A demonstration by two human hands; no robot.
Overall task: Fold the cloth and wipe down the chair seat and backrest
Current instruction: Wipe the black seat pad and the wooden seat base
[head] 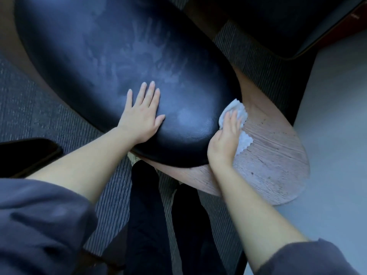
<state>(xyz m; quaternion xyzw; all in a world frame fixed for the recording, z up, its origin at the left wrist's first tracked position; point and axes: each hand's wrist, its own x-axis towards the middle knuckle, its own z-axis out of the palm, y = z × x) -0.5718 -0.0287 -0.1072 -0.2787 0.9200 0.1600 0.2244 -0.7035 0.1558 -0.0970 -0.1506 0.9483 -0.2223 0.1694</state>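
Both of the person's 2 hands are down on the chair. The left hand [142, 118] lies flat, fingers straight and slightly spread, on the glossy black padded oval cushion [99, 56], holding nothing. The right hand [224, 143] presses the small white scallop-edged cloth [237, 107] under nearly straight fingers, pinning it rather than gripping it. The cloth sits on the pale wood-grain rounded panel [278, 161], right at the cushion's edge. I cannot tell which part is the seat and which the backrest.

The cloth looks bunched, with 1 loose corner sticking out by the wrist. With only flat pressure on it, I'd expect a hard stroke to let it slip or unfold. The cushion shows hazy streaks, and the bare left palm resting there will probably leave a fresh print.
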